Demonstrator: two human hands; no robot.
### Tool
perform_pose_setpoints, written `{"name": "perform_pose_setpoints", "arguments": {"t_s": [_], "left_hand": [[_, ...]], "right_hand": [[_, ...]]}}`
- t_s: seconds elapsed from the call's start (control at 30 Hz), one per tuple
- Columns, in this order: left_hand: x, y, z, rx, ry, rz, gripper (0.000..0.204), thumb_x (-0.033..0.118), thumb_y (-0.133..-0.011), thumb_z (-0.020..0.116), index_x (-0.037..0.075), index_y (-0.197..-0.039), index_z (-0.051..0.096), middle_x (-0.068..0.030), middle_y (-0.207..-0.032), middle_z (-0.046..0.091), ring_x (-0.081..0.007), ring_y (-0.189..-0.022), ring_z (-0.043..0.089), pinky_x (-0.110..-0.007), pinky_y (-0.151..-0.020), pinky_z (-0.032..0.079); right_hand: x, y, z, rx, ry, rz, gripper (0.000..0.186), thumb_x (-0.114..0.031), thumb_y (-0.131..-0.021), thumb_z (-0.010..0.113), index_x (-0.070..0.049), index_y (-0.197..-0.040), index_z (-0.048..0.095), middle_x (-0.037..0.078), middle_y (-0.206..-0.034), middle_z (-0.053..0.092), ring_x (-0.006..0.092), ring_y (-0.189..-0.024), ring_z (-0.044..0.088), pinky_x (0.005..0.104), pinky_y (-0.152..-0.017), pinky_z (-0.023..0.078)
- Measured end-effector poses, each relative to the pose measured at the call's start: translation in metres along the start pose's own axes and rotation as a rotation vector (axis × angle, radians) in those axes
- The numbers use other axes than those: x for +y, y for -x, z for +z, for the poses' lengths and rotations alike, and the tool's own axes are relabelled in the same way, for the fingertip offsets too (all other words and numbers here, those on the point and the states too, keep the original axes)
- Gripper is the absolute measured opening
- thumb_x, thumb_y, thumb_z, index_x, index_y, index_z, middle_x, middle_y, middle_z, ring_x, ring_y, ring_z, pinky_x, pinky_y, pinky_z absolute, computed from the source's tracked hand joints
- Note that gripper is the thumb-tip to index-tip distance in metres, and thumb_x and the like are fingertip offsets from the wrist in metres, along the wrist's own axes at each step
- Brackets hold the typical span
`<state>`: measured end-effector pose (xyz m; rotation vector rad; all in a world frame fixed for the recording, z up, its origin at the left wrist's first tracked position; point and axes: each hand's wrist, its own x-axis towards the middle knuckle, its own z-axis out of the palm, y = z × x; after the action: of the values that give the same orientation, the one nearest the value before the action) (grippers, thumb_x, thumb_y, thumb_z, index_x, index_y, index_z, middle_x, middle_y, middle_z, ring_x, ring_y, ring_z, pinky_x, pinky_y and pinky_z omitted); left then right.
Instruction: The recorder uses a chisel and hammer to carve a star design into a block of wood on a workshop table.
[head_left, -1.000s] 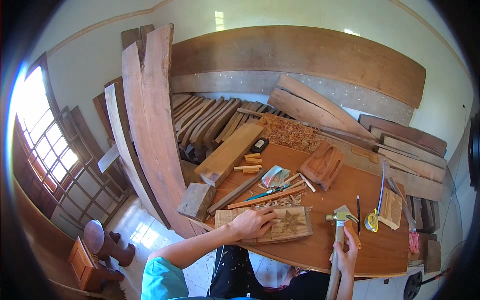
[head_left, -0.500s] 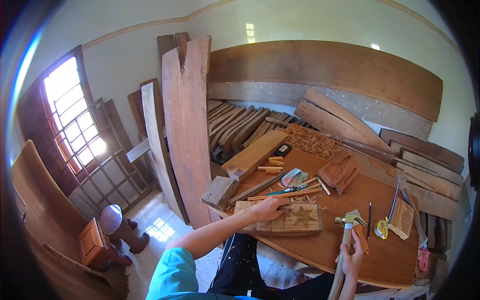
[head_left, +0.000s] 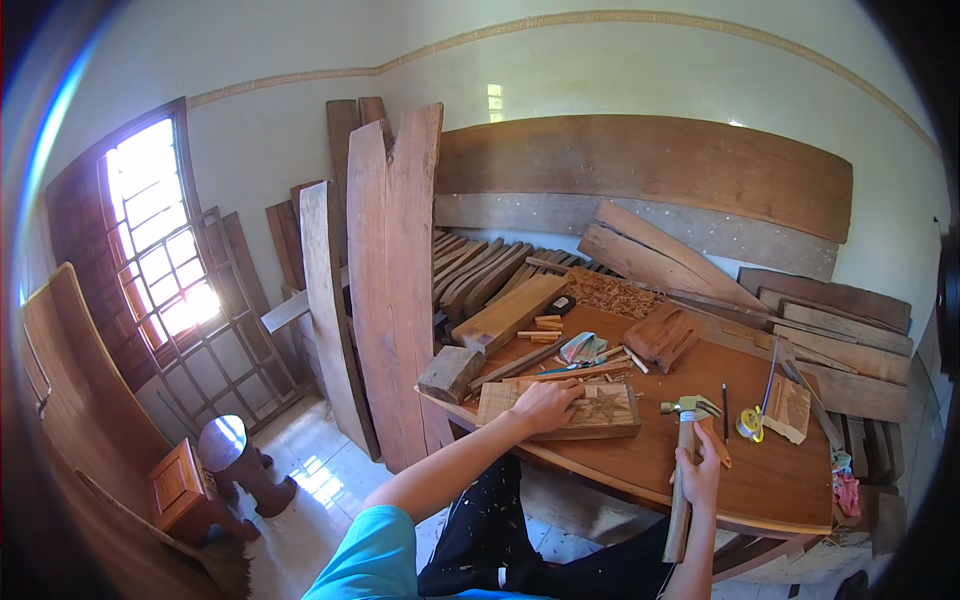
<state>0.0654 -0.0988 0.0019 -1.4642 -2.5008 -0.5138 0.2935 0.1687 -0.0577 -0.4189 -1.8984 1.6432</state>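
A rectangular wood block (head_left: 505,401) with a star-like pattern carved in its top lies at the near edge of the wooden table (head_left: 600,470). My left hand (head_left: 545,407) rests on this block, its fingers bent and drawn together beside the carving. Whatever they may pinch is hidden. To the right, my right hand (head_left: 700,470) is wrapped round the wooden handle of a claw hammer (head_left: 687,432). The hammer stands nearly upright, its metal head up, over the table's front edge. An orange-handled tool (head_left: 718,446) lies partly hidden behind that hand.
A pencil (head_left: 725,412), a yellow tape measure (head_left: 750,424) and a pale wood piece (head_left: 787,408) lie at right. Beyond the block are wood sticks (head_left: 545,325), a hollowed brown block (head_left: 663,338) and shavings (head_left: 610,292). Tall planks (head_left: 390,280) stand at left.
The view has tilted and shifted slightly. My left hand stays on the carved block, moved a little over it. My right hand still grips the hammer, its head now turned more sideways.
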Motion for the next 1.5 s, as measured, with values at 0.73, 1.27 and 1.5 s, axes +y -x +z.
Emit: {"name": "perform_pose_setpoints", "arguments": {"t_s": [0.73, 1.27, 1.5], "left_hand": [[-0.013, 0.007, -0.001, 0.043, 0.122, 0.017, 0.026, 0.030, -0.095, 0.062, 0.008, -0.110, 0.066, -0.0102, -0.109, 0.067, -0.0382, -0.080, 0.070, -0.049, -0.066, 0.057], [-0.022, 0.006, 0.006, 0.041, 0.076, 0.088, 0.036, 0.028, -0.087, 0.071, 0.014, -0.121, 0.067, -0.0017, -0.122, 0.066, -0.0244, -0.080, 0.074, -0.036, -0.064, 0.061], [-0.024, 0.003, 0.004, -0.058, 0.152, 0.031, 0.047, 0.027, -0.084, 0.073, 0.017, -0.129, 0.065, 0.0003, -0.125, 0.066, -0.0207, -0.082, 0.074, -0.033, -0.062, 0.061]], "right_hand": [[-0.009, 0.000, 0.009, 0.036, 0.069, 0.077, 0.063, 0.000, -0.093, 0.066, -0.009, -0.152, 0.047, 0.010, -0.095, 0.061, 0.0136, -0.052, 0.059, 0.0288, -0.044, 0.051], [-0.013, -0.001, 0.013, 0.089, 0.087, 0.160, 0.066, -0.004, -0.092, 0.067, -0.008, -0.154, 0.045, 0.011, -0.090, 0.065, 0.0139, -0.051, 0.056, 0.0280, -0.046, 0.049], [-0.028, -0.008, 0.023, 0.095, 0.101, 0.233, 0.062, -0.005, -0.096, 0.065, -0.006, -0.155, 0.044, 0.011, -0.089, 0.065, 0.0137, -0.052, 0.055, 0.0282, -0.049, 0.047]]}}
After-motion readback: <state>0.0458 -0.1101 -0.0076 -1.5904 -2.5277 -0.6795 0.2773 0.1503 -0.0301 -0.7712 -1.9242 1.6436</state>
